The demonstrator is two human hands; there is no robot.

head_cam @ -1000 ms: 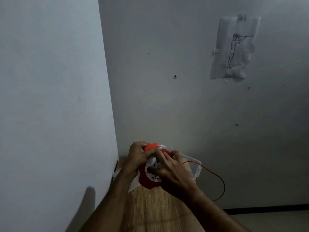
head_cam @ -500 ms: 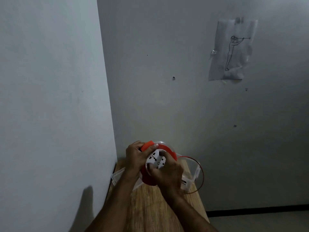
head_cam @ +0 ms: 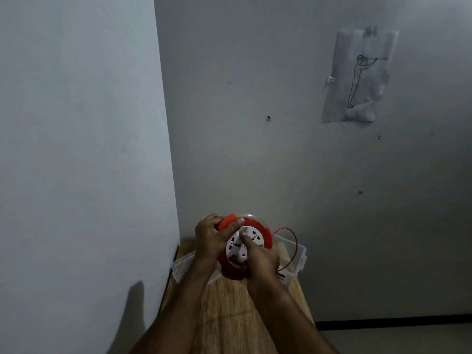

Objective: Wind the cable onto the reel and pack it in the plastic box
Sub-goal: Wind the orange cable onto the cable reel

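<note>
A red cable reel (head_cam: pixel 265 236) with a white socket face (head_cam: pixel 236 245) is held upright above the wooden table. My left hand (head_cam: pixel 210 238) grips its red handle at the top left. My right hand (head_cam: pixel 260 261) presses on the white socket face, fingers curled over its lower right. A thin red cable (head_cam: pixel 293 241) loops out from the reel's right side and hangs down in a short arc. Behind and below the reel stands a clear plastic box (head_cam: pixel 301 254); its inside is mostly hidden by my hands.
A narrow wooden table (head_cam: pixel 229 307) stands in the corner between two pale walls. A paper sheet with a line drawing (head_cam: pixel 357 77) is taped to the far wall. A dark skirting strip (head_cam: pixel 393 321) runs along the floor at the right.
The loose red cable loop on the right has shrunk and drawn closer to the reel. My right hand has shifted around the white face; the left still holds the handle.
</note>
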